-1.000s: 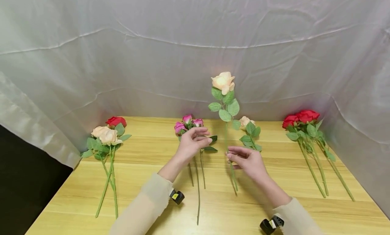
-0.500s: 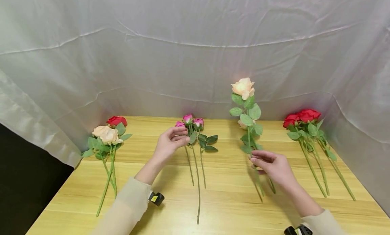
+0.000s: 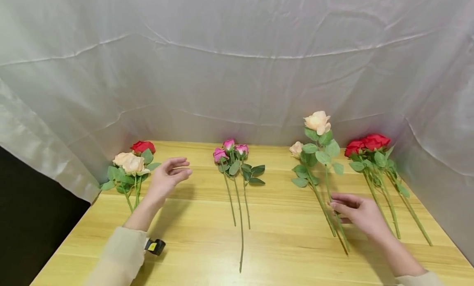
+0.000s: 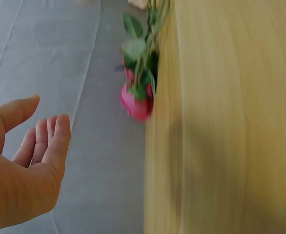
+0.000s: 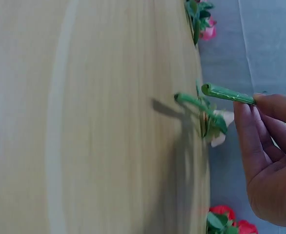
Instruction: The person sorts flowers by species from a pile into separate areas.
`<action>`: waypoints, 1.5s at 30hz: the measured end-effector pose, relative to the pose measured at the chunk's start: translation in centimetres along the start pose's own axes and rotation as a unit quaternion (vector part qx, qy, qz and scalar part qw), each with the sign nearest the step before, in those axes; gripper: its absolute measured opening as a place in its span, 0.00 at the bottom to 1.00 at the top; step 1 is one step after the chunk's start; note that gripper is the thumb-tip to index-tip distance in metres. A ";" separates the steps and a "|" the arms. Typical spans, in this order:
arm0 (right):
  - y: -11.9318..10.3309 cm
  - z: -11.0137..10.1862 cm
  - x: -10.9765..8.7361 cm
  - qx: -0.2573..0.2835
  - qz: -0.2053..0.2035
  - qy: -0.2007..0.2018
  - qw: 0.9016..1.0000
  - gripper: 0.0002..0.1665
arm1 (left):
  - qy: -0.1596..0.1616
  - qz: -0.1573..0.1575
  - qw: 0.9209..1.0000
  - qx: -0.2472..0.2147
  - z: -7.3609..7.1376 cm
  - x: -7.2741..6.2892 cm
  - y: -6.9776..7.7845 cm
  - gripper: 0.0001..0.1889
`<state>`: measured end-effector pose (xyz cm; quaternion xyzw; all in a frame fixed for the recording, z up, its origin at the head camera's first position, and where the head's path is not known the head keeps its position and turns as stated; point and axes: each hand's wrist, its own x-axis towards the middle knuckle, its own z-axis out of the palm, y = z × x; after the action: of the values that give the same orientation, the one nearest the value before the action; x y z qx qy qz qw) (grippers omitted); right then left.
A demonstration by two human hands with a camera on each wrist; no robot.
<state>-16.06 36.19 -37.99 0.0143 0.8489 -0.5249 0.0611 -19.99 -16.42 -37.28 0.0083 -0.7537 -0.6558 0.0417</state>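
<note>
My right hand [image 3: 361,216] pinches the green stem of a peach rose [image 3: 317,122] between thumb and fingers, its bloom raised at the far side of the table. In the right wrist view the cut end of that stem [image 5: 226,93] juts out past the fingertips. Just left of it a second peach rose [image 3: 296,149] lies on the wood. My left hand [image 3: 167,180] hovers over the left part of the table with relaxed fingers, holding nothing. Beside it lies a bunch of peach roses [image 3: 130,163] with one red rose [image 3: 142,146]; the forearm covers part of their stems.
Several pink roses [image 3: 228,144] lie mid-table, stems pointing toward me. A group of red roses [image 3: 375,141] rests at the right edge. A grey cloth [image 3: 237,80] hangs behind the wooden table [image 3: 200,253] and along its sides.
My right hand has carried the held peach rose rightward and lowered it beside the lying one. My left hand has moved left, away from the pink roses.
</note>
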 end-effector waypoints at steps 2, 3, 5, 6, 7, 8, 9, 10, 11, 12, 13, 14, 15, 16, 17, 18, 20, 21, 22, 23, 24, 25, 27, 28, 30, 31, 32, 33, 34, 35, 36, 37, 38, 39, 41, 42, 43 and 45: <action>0.4 -0.2 0.0 -0.001 0.005 -0.001 1.000 0.33 | 0.009 0.000 1.000 0.016 -1.4 -0.3 -0.2 0.27; 0.5 -0.3 0.1 -0.002 0.007 -0.002 1.000 0.32 | 0.013 -0.001 1.000 0.025 -2.1 -0.5 -0.3 0.27; 0.8 -0.5 0.1 -0.001 0.015 -0.005 1.000 0.32 | 0.018 -0.003 0.999 0.043 -3.4 -0.8 -0.5 0.28; 0.9 -0.6 0.2 -0.002 0.020 -0.008 1.000 0.33 | 0.021 -0.003 0.998 0.051 -4.1 -1.0 -0.6 0.29; 1.0 -0.7 0.3 -0.002 0.025 -0.011 1.000 0.33 | 0.023 -0.004 0.998 0.060 -4.8 -1.1 -0.7 0.30; 1.2 -0.9 0.3 -0.004 0.028 -0.016 0.999 0.32 | 0.025 -0.005 0.998 0.065 -5.4 -1.3 -0.8 0.30; 1.2 -1.0 0.4 -0.005 0.035 -0.020 0.999 0.32 | 0.029 -0.005 0.997 0.069 -5.9 -1.4 -0.9 0.31; 1.3 -1.1 0.5 -0.008 0.040 -0.024 0.999 0.32 | 0.033 -0.006 0.997 0.073 -6.4 -1.5 -1.0 0.31; 1.4 -1.2 0.5 -0.012 0.045 -0.027 0.999 0.32 | 0.036 -0.007 0.996 0.079 -6.9 -1.6 -1.1 0.31; 1.5 -1.2 0.6 -0.017 0.049 -0.030 0.998 0.31 | 0.039 -0.009 0.996 0.084 -7.4 -1.7 -1.3 0.31; 1.5 -1.3 0.7 -0.021 0.054 -0.033 0.998 0.31 | 0.043 -0.010 0.995 0.088 -7.9 -1.8 -1.4 0.31; 1.6 -1.3 0.8 -0.026 0.057 -0.035 0.997 0.31 | 0.046 -0.012 0.995 0.093 -8.4 -1.9 -1.6 0.31; 1.6 -1.3 0.8 -0.030 0.063 -0.034 0.997 0.30 | 0.051 -0.013 0.994 0.097 -8.8 -2.0 -1.8 0.32; 1.7 -1.3 0.9 -0.034 0.064 -0.035 0.997 0.30 | 0.055 -0.015 0.993 0.105 -9.2 -2.2 -1.9 0.32; 1.7 -1.2 1.1 -0.036 0.067 -0.035 0.996 0.29 | 0.058 -0.017 0.992 0.111 -9.7 -2.3 -2.1 0.32; 1.8 -1.2 1.2 -0.038 0.069 -0.035 0.996 0.29 | 0.064 -0.019 0.991 0.118 -10.0 -2.5 -2.2 0.32; 1.9 -1.1 1.4 -0.038 0.071 -0.036 0.996 0.28 | 0.072 -0.024 0.989 0.130 -10.7 -2.8 -2.6 0.33; 2.0 -1.0 1.5 -0.037 0.072 -0.037 0.996 0.28 | 0.075 -0.028 0.987 0.137 -11.1 -2.9 -2.7 0.33; 2.0 -1.0 1.5 -0.034 0.073 -0.039 0.996 0.28 | 0.078 -0.032 0.986 0.143 -11.4 -3.0 -2.9 0.34; 2.0 -0.9 1.6 -0.032 0.075 -0.041 0.996 0.28 | 0.080 -0.036 0.985 0.148 -11.6 -3.1 -3.1 0.34; 2.1 -0.9 1.6 -0.031 0.075 -0.043 0.996 0.28 | 0.083 -0.041 0.984 0.154 -11.9 -3.2 -3.3 0.35; 2.1 -0.9 1.7 -0.030 0.075 -0.044 0.996 0.28 | 0.085 -0.047 0.983 0.158 -12.1 -3.2 -3.5 0.35; 2.1 -0.8 1.8 -0.028 0.075 -0.047 0.996 0.29 | 0.089 -0.062 0.981 0.162 -12.5 -3.1 -3.9 0.36; 2.2 -0.8 1.8 -0.029 0.074 -0.048 0.996 0.29 | 0.092 -0.071 0.979 0.166 -12.7 -3.1 -4.1 0.36; 2.2 -0.7 1.8 -0.036 0.069 -0.050 0.996 0.28 | 0.094 -0.091 0.977 0.168 -13.0 -3.0 -4.4 0.38; 2.2 -0.6 1.8 -0.040 0.067 -0.051 0.996 0.28 | 0.094 -0.102 0.976 0.169 -13.1 -3.0 -4.5 0.38; 2.2 -0.6 1.8 -0.044 0.066 -0.052 0.996 0.27 | 0.093 -0.111 0.975 0.170 -13.2 -2.9 -4.6 0.39; 2.2 -0.6 1.8 -0.050 0.064 -0.053 0.995 0.27 | 0.092 -0.120 0.973 0.173 -13.4 -2.9 -4.6 0.39; 2.1 -0.6 1.8 -0.053 0.064 -0.054 0.995 0.27 | 0.090 -0.129 0.972 0.175 -13.5 -2.9 -4.6 0.40; 2.1 -0.6 1.9 -0.056 0.064 -0.054 0.995 0.26 | 0.087 -0.136 0.971 0.176 -13.6 -2.8 -4.6 0.40; 2.1 -0.6 1.9 -0.057 0.063 -0.054 0.995 0.26 | 0.083 -0.143 0.970 0.178 -13.7 -2.8 -4.7 0.39; 2.1 -0.6 1.9 -0.058 0.061 -0.055 0.995 0.26 | 0.079 -0.148 0.969 0.180 -13.7 -2.8 -4.7 0.39; 2.1 -0.5 1.9 -0.057 0.060 -0.055 0.995 0.26 | 0.075 -0.151 0.969 0.181 -13.8 -2.7 -4.7 0.39; 2.1 -0.5 1.9 -0.056 0.058 -0.055 0.995 0.26 | 0.071 -0.154 0.969 0.181 -13.8 -2.7 -4.7 0.39; 2.1 -0.5 1.9 -0.052 0.060 -0.055 0.995 0.25 | 0.063 -0.158 0.968 0.183 -13.9 -2.6 -4.8 0.39; 2.2 -0.5 1.9 -0.051 0.060 -0.055 0.995 0.25 | 0.060 -0.158 0.969 0.183 -13.9 -2.6 -4.9 0.38; 2.2 -0.5 1.9 -0.053 0.058 -0.058 0.995 0.25 | 0.057 -0.157 0.969 0.183 -13.9 -2.6 -4.9 0.38; 2.3 -0.4 1.8 -0.054 0.060 -0.057 0.995 0.24 | 0.052 -0.155 0.970 0.182 -14.1 -2.5 -5.0 0.38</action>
<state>-17.71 37.53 -40.04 0.0315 0.8687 -0.4737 0.1412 -16.68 -30.84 -40.47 0.1666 -0.8467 -0.5047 -0.0238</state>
